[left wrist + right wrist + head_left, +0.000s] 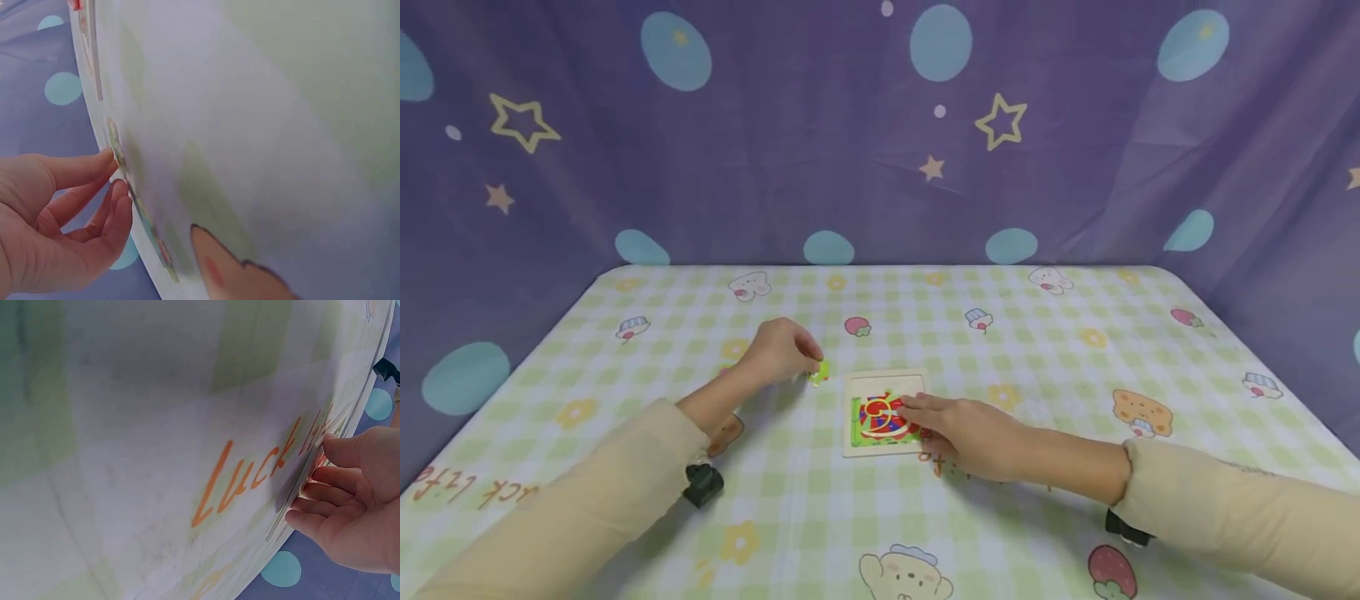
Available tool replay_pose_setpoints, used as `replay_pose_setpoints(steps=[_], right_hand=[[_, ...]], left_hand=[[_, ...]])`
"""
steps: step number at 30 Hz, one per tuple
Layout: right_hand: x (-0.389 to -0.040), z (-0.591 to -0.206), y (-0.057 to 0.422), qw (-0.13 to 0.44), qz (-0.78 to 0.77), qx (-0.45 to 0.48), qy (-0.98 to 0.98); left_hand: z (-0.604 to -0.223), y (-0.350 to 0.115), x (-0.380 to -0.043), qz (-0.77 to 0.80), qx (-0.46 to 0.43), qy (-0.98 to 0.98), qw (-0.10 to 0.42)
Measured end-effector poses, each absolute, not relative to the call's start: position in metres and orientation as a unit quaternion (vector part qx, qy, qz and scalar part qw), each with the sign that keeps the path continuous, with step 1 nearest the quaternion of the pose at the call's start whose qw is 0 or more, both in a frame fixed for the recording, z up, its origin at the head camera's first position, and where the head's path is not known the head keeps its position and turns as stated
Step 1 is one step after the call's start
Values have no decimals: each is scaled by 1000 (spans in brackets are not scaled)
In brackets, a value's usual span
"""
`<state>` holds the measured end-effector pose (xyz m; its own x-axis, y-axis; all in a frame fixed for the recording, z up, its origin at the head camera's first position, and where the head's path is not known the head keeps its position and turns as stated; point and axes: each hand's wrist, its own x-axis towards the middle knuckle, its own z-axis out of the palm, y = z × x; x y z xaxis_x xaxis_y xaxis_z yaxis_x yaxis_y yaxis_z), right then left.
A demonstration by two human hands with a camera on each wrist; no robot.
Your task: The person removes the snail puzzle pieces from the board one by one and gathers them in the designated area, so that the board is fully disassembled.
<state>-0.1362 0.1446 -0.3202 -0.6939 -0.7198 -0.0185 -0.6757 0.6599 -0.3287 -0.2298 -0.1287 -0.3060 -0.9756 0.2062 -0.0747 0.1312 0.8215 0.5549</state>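
The wooden puzzle tray [887, 374] lies flat near the middle of the counter [1037, 350], about midway between its left and right edges and well apart from its far edge. Joined pieces form a picture [880, 421] in the tray: red with blue patches, looping yellow lines and a green border at the left. The strip of the tray nearest the counter's far edge is bare, pale wood.

The right hand [973, 433] lies over the side of the tray toward the counter's right edge, its fingers extended onto the picture and covering part of it. The left hand [781, 350] pinches a small yellow-green puzzle piece [820, 372] between thumb and fingers, just beside the tray on the side toward the counter's left edge; whether that piece touches the cloth, I cannot tell. In the left wrist view, more coloured pieces [147, 219] lie by this hand, seen too nearly edge-on to count.

A green-and-white checked cloth [790, 517] covers the counter, printed with flowers, strawberries, cupcakes and orange lettering. Both arms wear cream sleeves [580, 492], with a dark device [703, 483] at each wrist. Past the counter's far edge hangs a purple curtain [820, 158] with blue ovals and stars.
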Motion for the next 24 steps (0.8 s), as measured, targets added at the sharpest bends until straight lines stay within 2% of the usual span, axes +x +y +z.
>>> replay_pose_setpoints(steps=[8,18,24], right_hand=[[-136,-320,143,72,-145,-386,908],[-135,-319,142,77,-143,-381,910],[-135,-318,141,84,-142,-377,911]], left_hand=[[-305,-116,-225,302,118,943,72],[-306,-97,-202,318,178,920,146],[-307,-93,-194,301,181,926,139]])
